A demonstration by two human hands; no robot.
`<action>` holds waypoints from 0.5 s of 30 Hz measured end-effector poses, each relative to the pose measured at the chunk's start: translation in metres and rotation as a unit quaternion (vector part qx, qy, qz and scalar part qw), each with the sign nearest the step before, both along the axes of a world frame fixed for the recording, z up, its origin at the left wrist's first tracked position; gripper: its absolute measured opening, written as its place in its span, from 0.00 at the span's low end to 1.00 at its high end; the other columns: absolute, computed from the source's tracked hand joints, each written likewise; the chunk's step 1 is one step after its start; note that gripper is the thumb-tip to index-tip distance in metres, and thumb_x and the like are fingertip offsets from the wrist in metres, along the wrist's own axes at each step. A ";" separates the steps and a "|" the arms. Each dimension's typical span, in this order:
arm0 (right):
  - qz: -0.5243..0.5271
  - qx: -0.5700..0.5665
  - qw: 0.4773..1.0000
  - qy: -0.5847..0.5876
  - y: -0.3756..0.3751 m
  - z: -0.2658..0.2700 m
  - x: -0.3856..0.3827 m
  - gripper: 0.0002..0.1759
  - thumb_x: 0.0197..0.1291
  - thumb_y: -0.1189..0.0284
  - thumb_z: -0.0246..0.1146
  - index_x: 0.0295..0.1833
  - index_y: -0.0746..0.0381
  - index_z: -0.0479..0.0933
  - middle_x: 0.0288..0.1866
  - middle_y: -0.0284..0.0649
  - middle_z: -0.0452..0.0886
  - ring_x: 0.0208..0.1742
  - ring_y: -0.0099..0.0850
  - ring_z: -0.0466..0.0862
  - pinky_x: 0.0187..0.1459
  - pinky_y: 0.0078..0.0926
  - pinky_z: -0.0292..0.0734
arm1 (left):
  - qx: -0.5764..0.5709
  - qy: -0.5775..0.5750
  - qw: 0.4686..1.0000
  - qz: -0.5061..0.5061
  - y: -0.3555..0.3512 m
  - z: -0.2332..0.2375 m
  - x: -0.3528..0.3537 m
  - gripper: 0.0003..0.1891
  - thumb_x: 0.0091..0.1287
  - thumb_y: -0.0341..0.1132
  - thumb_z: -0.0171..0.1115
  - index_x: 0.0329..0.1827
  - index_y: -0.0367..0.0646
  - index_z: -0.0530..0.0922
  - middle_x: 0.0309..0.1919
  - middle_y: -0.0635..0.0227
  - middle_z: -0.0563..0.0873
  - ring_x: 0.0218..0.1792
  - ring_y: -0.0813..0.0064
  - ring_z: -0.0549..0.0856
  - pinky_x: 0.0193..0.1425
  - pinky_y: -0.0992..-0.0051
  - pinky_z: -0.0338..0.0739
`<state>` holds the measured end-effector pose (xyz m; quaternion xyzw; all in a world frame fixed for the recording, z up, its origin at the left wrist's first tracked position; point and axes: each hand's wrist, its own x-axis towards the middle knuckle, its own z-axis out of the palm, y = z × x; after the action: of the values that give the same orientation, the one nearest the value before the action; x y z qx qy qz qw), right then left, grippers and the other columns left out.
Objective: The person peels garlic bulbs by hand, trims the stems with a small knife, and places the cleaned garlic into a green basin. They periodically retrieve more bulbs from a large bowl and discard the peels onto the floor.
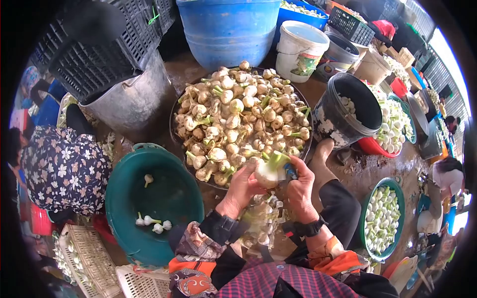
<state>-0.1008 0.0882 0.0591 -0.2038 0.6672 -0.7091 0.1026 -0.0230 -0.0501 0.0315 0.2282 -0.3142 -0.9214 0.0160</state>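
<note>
My left hand [242, 187] is closed round a white bulb [267, 175] with a green stem, held in front of me. In my right hand [300, 187] is a small tool with a blue handle [290, 171], close against the bulb's stem. Just beyond both hands lies a big round tray heaped with brownish unpeeled bulbs [236, 121]. Peelings [261, 218] lie below my hands, between my legs. At the left, a green basin [117, 198] holds several clean white bulbs [161, 227].
Beyond the heap stand a blue barrel [228, 30], a white bucket [300, 49] and a tilted black bucket [333, 104]. At the right is a green basin full of peeled bulbs [381, 218]. A person in flowered clothing [64, 169] is at the left, near black crates [99, 59].
</note>
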 end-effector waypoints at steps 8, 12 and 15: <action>-0.004 -0.202 0.907 -0.369 0.014 -0.009 -0.006 0.17 0.58 0.83 0.44 0.49 0.64 0.74 0.37 0.43 0.80 0.35 0.32 0.81 0.39 0.28 0.78 | 0.038 0.156 0.987 -0.007 0.012 0.001 0.005 0.33 0.51 0.32 0.73 0.60 0.40 0.68 0.46 0.67 0.80 0.41 0.75 0.81 0.38 0.74 0.80; 0.010 0.046 0.960 -0.275 0.035 -0.057 -0.036 0.11 0.60 0.77 0.47 0.43 0.62 0.75 0.32 0.40 0.78 0.28 0.32 0.77 0.35 0.31 0.76 | 0.039 0.212 0.976 -0.014 0.008 0.022 0.011 0.37 0.49 0.34 0.76 0.62 0.40 0.67 0.44 0.67 0.80 0.39 0.78 0.81 0.36 0.80 0.76; 0.164 0.439 0.836 0.286 0.058 -0.081 -0.030 0.24 0.44 0.85 0.51 0.51 0.65 0.75 0.41 0.38 0.80 0.45 0.32 0.78 0.48 0.28 0.73 | 0.014 0.168 0.986 -0.004 0.000 0.000 0.010 0.34 0.51 0.33 0.73 0.61 0.43 0.66 0.47 0.67 0.79 0.40 0.76 0.81 0.35 0.78 0.78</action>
<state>-0.1313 0.1459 -0.0222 -0.4372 0.8650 -0.2244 0.1010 -0.0132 -0.0496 0.0312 0.0693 -0.2951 -0.9510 0.0617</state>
